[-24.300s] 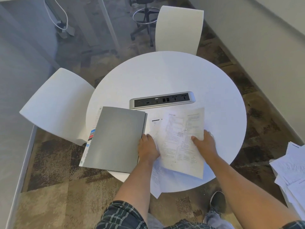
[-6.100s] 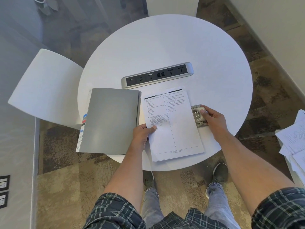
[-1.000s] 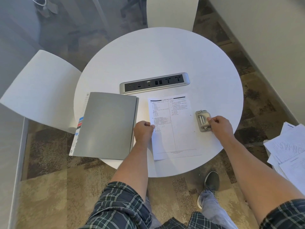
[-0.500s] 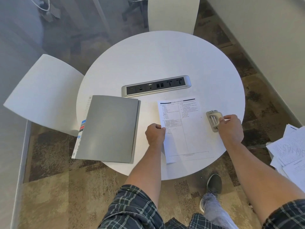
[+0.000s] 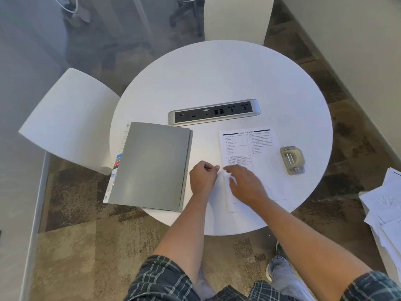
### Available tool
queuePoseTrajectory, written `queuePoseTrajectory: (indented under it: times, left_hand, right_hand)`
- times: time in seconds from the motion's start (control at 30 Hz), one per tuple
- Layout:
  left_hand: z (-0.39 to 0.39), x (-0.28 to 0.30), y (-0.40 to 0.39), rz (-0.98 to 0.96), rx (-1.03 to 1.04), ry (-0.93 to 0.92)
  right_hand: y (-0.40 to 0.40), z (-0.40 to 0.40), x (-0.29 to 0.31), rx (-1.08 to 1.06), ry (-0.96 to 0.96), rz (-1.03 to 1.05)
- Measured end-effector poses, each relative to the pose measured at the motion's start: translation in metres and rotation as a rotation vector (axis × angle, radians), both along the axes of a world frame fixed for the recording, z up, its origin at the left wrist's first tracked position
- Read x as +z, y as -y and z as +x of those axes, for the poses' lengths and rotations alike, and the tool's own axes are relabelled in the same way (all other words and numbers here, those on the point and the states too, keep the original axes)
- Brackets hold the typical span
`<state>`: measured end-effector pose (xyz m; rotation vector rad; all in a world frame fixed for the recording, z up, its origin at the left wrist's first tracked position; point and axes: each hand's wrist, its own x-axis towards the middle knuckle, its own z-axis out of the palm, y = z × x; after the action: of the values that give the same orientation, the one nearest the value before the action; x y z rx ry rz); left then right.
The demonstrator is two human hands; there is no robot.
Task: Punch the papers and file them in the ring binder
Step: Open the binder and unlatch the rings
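A thin stack of printed papers point(image 5: 258, 148) lies flat on the round white table point(image 5: 217, 79), right of centre. My left hand point(image 5: 202, 177) is curled at the papers' left edge, pinching it between thumb and finger. My right hand point(image 5: 245, 183) hovers over the lower left of the papers with fingers spread, blurred by motion. The metal hole punch point(image 5: 291, 159) stands alone to the right of the papers, no hand on it. The grey ring binder point(image 5: 149, 166) lies closed at the table's left, coloured tabs sticking out of its left side.
A silver power socket strip point(image 5: 214, 111) is set into the table behind the binder and papers. White chairs stand at the left point(image 5: 67, 120) and at the far side point(image 5: 236, 18). A loose heap of papers point(image 5: 384, 209) sits off the table at the right.
My right hand has let go of the hole punch and swung left over the papers. The punch now stands free. My left hand stays at the papers' left edge.
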<state>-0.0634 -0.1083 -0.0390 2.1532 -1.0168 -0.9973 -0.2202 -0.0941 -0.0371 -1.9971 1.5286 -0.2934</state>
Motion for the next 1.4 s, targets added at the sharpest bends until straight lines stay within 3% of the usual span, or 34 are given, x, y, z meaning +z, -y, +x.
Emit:
queuePoseTrajectory:
  times: [0.17,0.37,0.5,0.63,0.77,0.9,1.13,1.27,1.4]
  left_hand:
    - [0.041,0.006,-0.035,-0.086,-0.011,0.223]
    - [0.067,0.007,-0.075,-0.237,0.176,0.38]
    - [0.082,0.01,-0.094,-0.189,0.449,0.452]
    - [0.098,0.011,-0.108,-0.062,0.627,0.259]
    - [0.106,0.01,-0.115,-0.103,0.645,0.15]
    - [0.109,0.016,-0.112,-0.134,0.818,0.019]
    - [0.118,0.021,-0.108,-0.177,0.95,-0.281]
    - [0.109,0.034,-0.105,-0.216,0.907,-0.434]
    - [0.094,0.039,-0.118,-0.233,0.714,-0.403]
  right_hand:
    - [-0.011,0.07,0.01,0.121,0.096,0.257]
    - [-0.005,0.125,0.008,-0.126,0.301,0.507]
    - [-0.004,0.145,0.002,-0.196,0.327,0.611]
    - [-0.005,0.156,-0.004,-0.314,0.367,0.66]
    - [-0.003,0.168,-0.002,-0.421,0.401,0.657]
    - [-0.001,0.177,0.001,-0.502,0.409,0.616]
    - [0.007,0.181,0.002,-0.586,0.515,0.601]
    - [0.01,0.168,0.021,-0.556,0.754,0.61]
    - [0.013,0.14,0.035,-0.536,0.834,0.584]
